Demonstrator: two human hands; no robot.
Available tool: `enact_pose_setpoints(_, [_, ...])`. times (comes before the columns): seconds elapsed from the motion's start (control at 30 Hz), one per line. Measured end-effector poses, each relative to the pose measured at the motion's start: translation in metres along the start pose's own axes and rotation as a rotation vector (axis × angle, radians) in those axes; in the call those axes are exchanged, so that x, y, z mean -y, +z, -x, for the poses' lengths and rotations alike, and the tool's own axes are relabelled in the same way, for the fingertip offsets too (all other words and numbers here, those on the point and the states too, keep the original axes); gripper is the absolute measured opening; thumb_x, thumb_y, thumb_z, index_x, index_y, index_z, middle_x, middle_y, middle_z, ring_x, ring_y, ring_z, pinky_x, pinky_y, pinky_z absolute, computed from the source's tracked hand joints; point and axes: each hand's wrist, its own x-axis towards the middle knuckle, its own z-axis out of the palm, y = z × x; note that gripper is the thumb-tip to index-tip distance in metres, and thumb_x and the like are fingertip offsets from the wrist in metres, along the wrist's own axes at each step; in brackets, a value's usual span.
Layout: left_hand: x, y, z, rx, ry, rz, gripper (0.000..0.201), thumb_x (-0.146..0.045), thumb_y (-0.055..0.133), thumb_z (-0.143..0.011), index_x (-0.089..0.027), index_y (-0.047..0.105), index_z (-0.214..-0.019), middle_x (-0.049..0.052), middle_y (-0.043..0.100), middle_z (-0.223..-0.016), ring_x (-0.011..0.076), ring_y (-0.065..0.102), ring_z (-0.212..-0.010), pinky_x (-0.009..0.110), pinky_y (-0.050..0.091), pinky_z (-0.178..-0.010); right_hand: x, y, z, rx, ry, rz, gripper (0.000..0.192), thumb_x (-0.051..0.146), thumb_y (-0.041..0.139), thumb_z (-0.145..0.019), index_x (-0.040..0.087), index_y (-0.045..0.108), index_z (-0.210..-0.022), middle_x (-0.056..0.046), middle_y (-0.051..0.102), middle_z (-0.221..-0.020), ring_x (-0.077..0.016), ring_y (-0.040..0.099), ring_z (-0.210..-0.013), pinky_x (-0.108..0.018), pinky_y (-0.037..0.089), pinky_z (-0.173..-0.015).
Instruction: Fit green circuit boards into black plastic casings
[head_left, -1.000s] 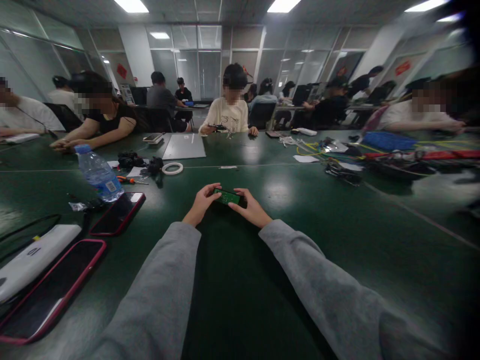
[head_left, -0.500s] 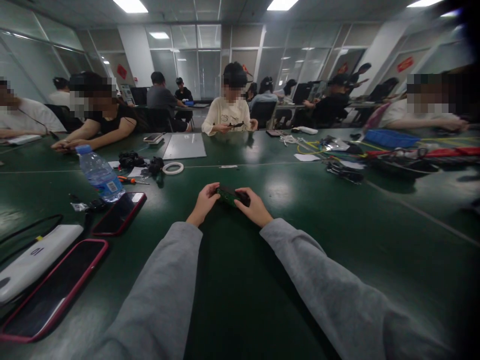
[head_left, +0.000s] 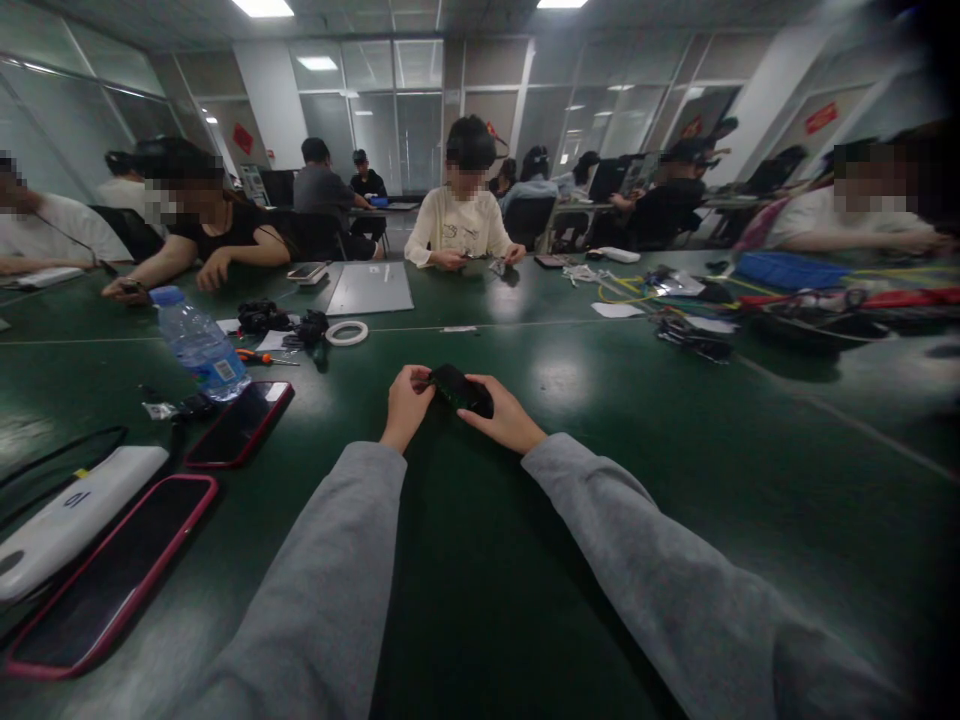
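A small green circuit board (head_left: 459,389), now turned so its dark side shows, is held between both hands just above the green table (head_left: 600,440). My left hand (head_left: 406,401) pinches its left end with fingers curled. My right hand (head_left: 504,416) grips the right end, thumb on top. Both forearms wear grey sleeves.
On the left lie two red-cased phones (head_left: 238,424) (head_left: 105,575), a white power bank (head_left: 71,505) and a water bottle (head_left: 199,345). A tape roll (head_left: 346,333), orange-handled tool (head_left: 259,357) and closed laptop (head_left: 370,288) sit farther off. Cables and parts (head_left: 697,335) spread on the right. Other people sit around.
The board has been tilted and flipped from its bright green face to a dark side. My hands lifted slightly and drew closer together. The person opposite moved their hands.
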Motion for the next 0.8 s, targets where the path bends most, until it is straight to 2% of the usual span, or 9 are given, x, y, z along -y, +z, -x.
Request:
enact_pose_setpoints(0.13, [0.001, -0.003, 0.0, -0.073, -0.019, -0.152, 0.019, -0.021, 0.068, -0.074, -0.018, 0.058, -0.09, 0.004, 0.064, -0.085, 0.0144, 0.061, -0.074, 0.029, 0.05, -0.071, -0.001, 0.0, 0.001, 0.089, -0.034, -0.044, 0.06, 0.037, 0.062, -0.085, 0.021, 0.04, -0.139, -0.009, 0.048, -0.134, -0.0225, 0.048, -0.123, -0.042, 0.039, -0.106])
enact_pose_setpoints(0.3, [-0.001, -0.005, 0.001, -0.003, -0.01, -0.246, 0.006, -0.02, 0.062, -0.08, -0.019, 0.061, -0.086, 0.004, 0.068, -0.086, 0.0146, 0.063, -0.077, 0.029, 0.049, -0.075, 0.001, -0.003, 0.0, 0.137, -0.067, 0.0, 0.053, 0.035, 0.057, -0.09, 0.028, 0.041, -0.14, -0.005, 0.055, -0.127, -0.0206, 0.054, -0.115, -0.039, 0.044, -0.1])
enact_pose_setpoints(0.47, [-0.004, -0.008, 0.002, -0.012, -0.05, -0.264, 0.006, -0.019, 0.062, -0.08, -0.019, 0.061, -0.086, 0.005, 0.069, -0.088, 0.0158, 0.064, -0.081, 0.03, 0.049, -0.078, -0.006, -0.001, 0.0, 0.085, 0.042, 0.095, 0.058, 0.033, 0.062, -0.087, 0.028, 0.042, -0.141, -0.007, 0.055, -0.127, -0.0232, 0.055, -0.115, -0.041, 0.045, -0.1])
enact_pose_setpoints(0.57, [-0.005, -0.008, 0.002, -0.036, -0.073, -0.203, 0.006, -0.019, 0.064, -0.079, -0.019, 0.062, -0.084, 0.006, 0.069, -0.087, 0.0175, 0.064, -0.081, 0.033, 0.049, -0.079, -0.012, 0.0, 0.0, 0.025, 0.095, 0.113, 0.057, 0.032, 0.063, -0.086, 0.028, 0.043, -0.14, -0.007, 0.054, -0.129, -0.0239, 0.054, -0.117, -0.043, 0.044, -0.101])
enact_pose_setpoints(0.8, [-0.005, -0.006, 0.001, -0.08, -0.094, -0.055, 0.007, -0.017, 0.068, -0.074, -0.02, 0.063, -0.078, 0.004, 0.065, -0.08, 0.019, 0.061, -0.077, 0.039, 0.046, -0.086, -0.013, 0.0, 0.0, -0.018, 0.091, 0.09, 0.058, 0.031, 0.065, -0.085, 0.028, 0.044, -0.139, -0.006, 0.055, -0.127, -0.0232, 0.054, -0.115, -0.043, 0.045, -0.101])
